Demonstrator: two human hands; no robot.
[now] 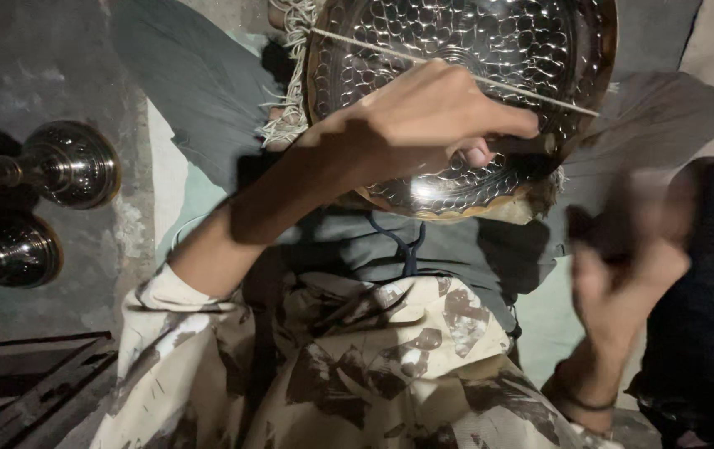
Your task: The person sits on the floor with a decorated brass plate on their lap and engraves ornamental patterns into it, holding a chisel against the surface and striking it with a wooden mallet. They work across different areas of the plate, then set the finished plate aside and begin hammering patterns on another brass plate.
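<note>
Pinching a thin rod (457, 73), the left hand (423, 125) rests over one hammered metal bowl (457, 50) at 12 o'clock, its rim near a frayed cloth (290, 91). Right hand (631, 266) at 4 o'clock, blurred; grip cannot be told. Two polished metal knobs (70, 162) at 9 o'clock.

Off to the left there's two shiny round metal knobs (74, 163) stacked one above the other (12, 249) on a grey concrete floor (33, 66), plus dark wooden slats (29, 387) bottom left.
</note>
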